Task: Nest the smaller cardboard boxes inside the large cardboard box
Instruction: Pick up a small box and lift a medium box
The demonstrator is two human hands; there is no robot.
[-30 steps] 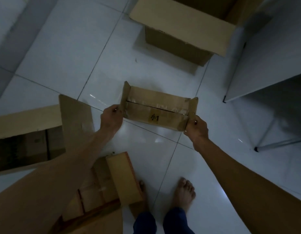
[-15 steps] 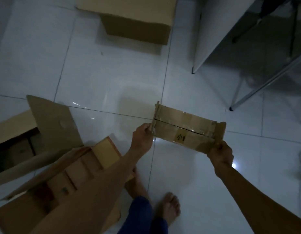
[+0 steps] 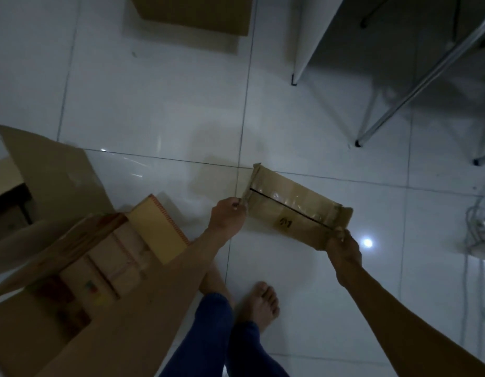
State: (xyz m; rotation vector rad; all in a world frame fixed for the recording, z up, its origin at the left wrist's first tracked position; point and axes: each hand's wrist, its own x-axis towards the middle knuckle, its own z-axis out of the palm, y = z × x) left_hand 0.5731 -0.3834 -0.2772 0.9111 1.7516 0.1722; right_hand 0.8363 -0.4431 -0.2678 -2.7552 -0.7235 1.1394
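I hold a small taped cardboard box [image 3: 290, 210] above the white tiled floor, right of centre, with a handwritten mark on its side. My left hand [image 3: 227, 216] grips its left end flap and my right hand [image 3: 343, 247] grips its right end. An open cardboard box [image 3: 72, 268] with raised flaps sits at lower left, with smaller boxes inside it. Another open box [image 3: 45, 170] lies at the far left. A further cardboard box [image 3: 197, 14] stands at the top of the view.
A white panel [image 3: 314, 36] and metal furniture legs [image 3: 415, 85] stand at the upper right. White cables [image 3: 480, 235] lie on the floor at the right edge. My bare feet [image 3: 263, 303] stand at bottom centre on the tiles.
The small box and both hands have shifted right and lower in the view. The view swung toward the right, so the top box slid further out of frame and the lower left box looms larger.
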